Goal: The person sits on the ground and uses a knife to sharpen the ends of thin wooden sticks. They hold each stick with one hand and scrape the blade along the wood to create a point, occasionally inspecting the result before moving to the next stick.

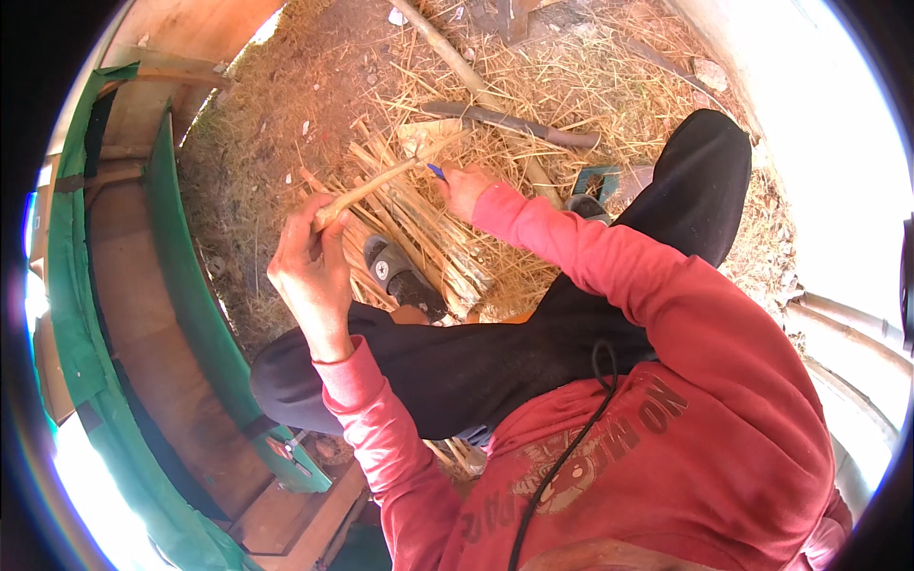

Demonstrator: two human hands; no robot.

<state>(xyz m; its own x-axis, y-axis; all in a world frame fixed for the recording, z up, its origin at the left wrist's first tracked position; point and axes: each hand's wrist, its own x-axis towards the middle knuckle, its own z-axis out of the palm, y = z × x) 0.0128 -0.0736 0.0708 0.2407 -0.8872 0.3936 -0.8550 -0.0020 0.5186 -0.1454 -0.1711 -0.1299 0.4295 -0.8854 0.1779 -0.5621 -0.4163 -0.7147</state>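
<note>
Hand on the left point(309, 274) grasps the near end of a pale stick point(381, 181), held slanting over split wood pieces point(427, 228); the right hand point(466, 192) is clenched on a blue handle point(436, 171) beside this stick. Around lies dry straw point(609, 105).

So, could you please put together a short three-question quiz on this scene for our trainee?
1. Multiple choice: where does the left hand grip the pale stick?
A. at its middle
B. at its lower-left end
C. at its upper-right end

2. True or false: a small blue object is in the right hand.

3. Fill the gap: the covering on the wooden structure at the person's left is coloured ____.

Key: 1. B; 2. True; 3. green
</note>
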